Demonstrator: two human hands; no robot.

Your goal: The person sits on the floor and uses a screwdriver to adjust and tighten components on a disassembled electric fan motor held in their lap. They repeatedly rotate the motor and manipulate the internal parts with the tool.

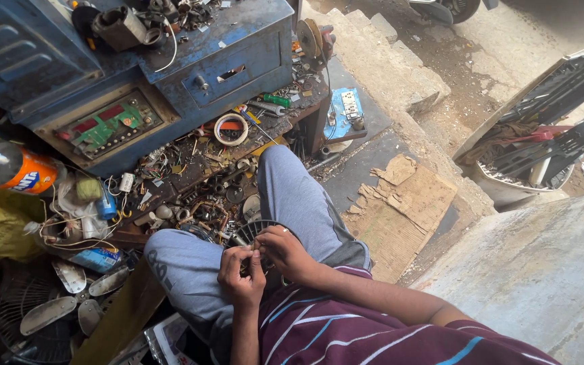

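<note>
Low in the centre of the frame, the seated person's left hand and right hand meet over the lap, fingertips of both drawn together and pinching something very small between them (too small to identify; possibly a wire end). Directly behind the hands, resting on the grey trouser knees, sits a round, dark, ribbed metal motor part, its rim partly hidden by the right hand.

Judgement on handling: the round part looks rigid and fairly heavy for its bulk, unlikely to deform, and best taken by its outer rim with the lap supporting it. Whatever is pinched appears thin and light, easily bent or dropped, so a fingertip hold close to its end seems appropriate.

Surroundings: left of centre, a cluttered low wooden bench strewn with screws, bearings and wire scraps; above it a scuffed blue metal cabinet; a roll of tape mid-frame; a pale metal fan blade set at lower left; torn brown cardboard right of centre.
</note>
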